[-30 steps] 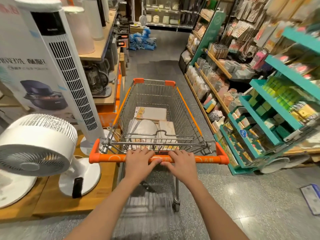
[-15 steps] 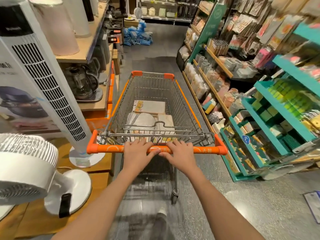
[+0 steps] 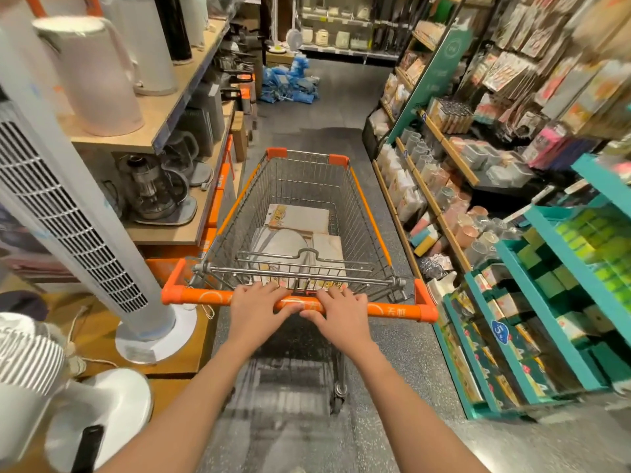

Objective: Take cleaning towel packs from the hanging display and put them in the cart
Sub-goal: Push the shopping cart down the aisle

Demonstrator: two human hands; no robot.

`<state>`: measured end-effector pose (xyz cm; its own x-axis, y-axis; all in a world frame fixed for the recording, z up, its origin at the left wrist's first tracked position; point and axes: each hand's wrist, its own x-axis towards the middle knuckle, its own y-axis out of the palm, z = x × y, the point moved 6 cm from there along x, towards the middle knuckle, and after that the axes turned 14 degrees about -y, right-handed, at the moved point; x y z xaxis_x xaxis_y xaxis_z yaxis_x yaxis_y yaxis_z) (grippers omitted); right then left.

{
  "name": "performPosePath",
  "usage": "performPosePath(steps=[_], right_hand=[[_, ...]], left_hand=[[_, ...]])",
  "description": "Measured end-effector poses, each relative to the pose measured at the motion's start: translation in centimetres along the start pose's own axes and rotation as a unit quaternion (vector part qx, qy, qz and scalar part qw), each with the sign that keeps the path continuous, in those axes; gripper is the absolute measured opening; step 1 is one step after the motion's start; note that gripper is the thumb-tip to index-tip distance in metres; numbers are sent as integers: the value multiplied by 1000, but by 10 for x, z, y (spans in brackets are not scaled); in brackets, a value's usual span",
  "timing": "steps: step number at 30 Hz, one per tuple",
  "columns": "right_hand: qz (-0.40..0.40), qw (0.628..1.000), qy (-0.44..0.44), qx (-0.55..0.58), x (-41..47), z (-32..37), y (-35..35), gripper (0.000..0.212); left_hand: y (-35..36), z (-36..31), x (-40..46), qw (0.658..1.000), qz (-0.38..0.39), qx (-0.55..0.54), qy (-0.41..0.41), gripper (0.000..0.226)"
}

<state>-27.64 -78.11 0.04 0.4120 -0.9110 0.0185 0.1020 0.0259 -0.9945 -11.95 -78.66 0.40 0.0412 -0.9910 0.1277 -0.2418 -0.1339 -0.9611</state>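
Observation:
A wire shopping cart (image 3: 368,213) with an orange handle bar (image 3: 392,310) stands in the aisle in front of me. My left hand (image 3: 256,307) and my right hand (image 3: 338,310) lie side by side on the middle of the bar, fingers over its top. Flat packs (image 3: 300,216) lie on the cart's floor, one pale round-cornered pack (image 3: 280,244) among them. Packs hang in rows on the display (image 3: 526,52) at the upper right, blurred.
A white tower fan (image 3: 68,213) and a round fan's base (image 3: 102,404) stand on a wooden platform at the left. Kettles (image 3: 99,73) fill the left shelves. Teal racks of sponges (image 3: 563,302) jut out at the right. Blue bags (image 3: 290,83) lie far down the aisle.
The cart and I have rolled forward down the aisle; the fans at the left have slid back past me and the teal racks are nearer. Both hands stay on the bar.

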Motion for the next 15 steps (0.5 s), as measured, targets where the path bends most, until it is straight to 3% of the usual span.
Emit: performPosePath(steps=[5,8,12,15], right_hand=[[0,1000,-2,-6,37,-31,-2,76],[17,1000,-1,-2,60,-46,-3,80],[41,999,4,1,93,-69,-5,60],[45,999,5,5,117,-86,-6,58]], left_hand=[[9,-12,46,1000,10,-6,-8,96],[16,-16,73,1000,4,-1,-11,84],[23,-23,110,1000,-19,-7,-1,79],[30,-28,138,1000,-23,-5,1,74]])
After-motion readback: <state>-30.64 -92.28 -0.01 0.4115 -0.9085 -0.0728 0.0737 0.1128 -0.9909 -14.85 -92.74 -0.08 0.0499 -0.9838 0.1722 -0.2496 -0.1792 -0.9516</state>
